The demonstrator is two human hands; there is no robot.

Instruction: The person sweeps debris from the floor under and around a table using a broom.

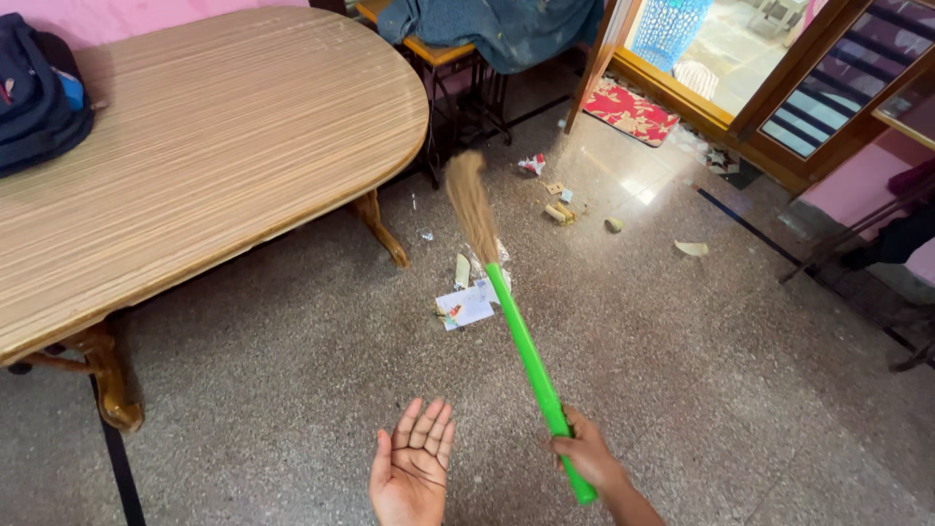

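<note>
Looks like a lived-in home, probably a front room. A big oval wood-grain table (195, 146) is taking up one side, a dark blue backpack (39, 93) is sitting on it, a red patterned doormat (631, 110) is lying by the wooden-framed doorway (779, 117), and paper scraps (466, 307) are littering the speckled stone floor (730, 390).

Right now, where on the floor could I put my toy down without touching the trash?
Bare floor lies right of the green-handled broom, and below the wooden table near the open left hand. It is crowded by the paper scraps and litter near the doorway.
</note>
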